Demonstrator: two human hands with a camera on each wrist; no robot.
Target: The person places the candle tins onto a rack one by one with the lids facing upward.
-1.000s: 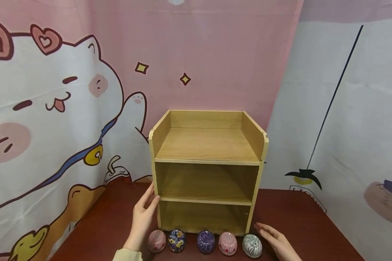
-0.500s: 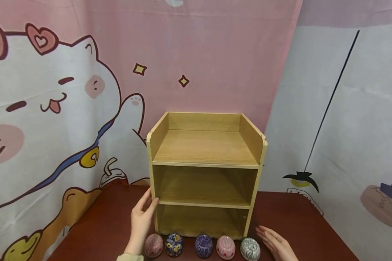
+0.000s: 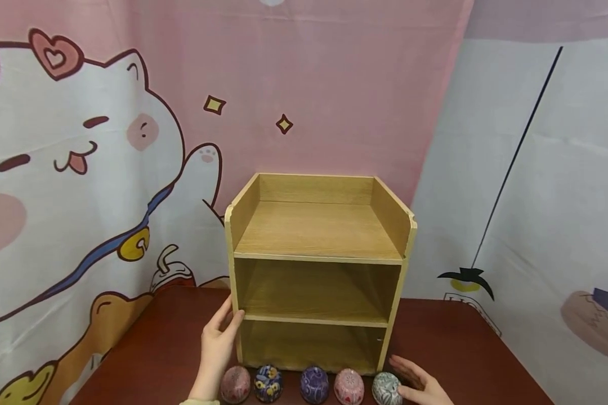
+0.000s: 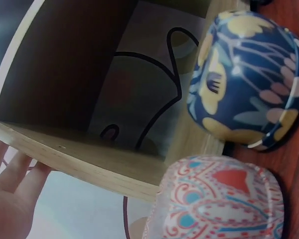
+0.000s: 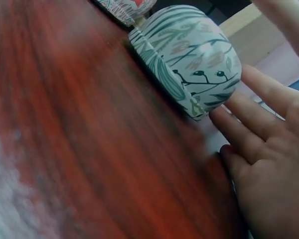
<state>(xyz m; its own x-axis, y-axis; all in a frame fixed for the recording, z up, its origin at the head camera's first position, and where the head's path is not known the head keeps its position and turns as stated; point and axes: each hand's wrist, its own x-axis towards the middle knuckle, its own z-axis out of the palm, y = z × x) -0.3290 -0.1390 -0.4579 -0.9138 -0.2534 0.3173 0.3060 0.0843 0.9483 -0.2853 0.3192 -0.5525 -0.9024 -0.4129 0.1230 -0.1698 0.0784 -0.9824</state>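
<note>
A small wooden shelf unit (image 3: 318, 322) faces me, its top and two compartments bare. My left hand (image 3: 217, 343) holds its left side panel, thumb at the front edge and fingers along the outside. In the left wrist view those fingers (image 4: 32, 186) rest behind the panel. Along its foot stand several rounded, patterned tins: pink (image 3: 235, 385), dark blue floral (image 3: 268, 383), purple (image 3: 314, 385), another pink (image 3: 349, 386) and white-green (image 3: 386, 388). My right hand (image 3: 419, 385) is spread beside the white-green tin, thumb over its right side, fingers behind it.
The shelf and tins stand on a dark red wood-grain table (image 3: 461, 337). Behind it hangs a pink and white cloth (image 3: 324, 101) printed with a cartoon cat. The tins sit close before the shelf's lower front edge.
My right hand has moved left to the white-green tin, its thumb now over it. My left hand keeps its place on the shelf. The head view has shifted slightly.
</note>
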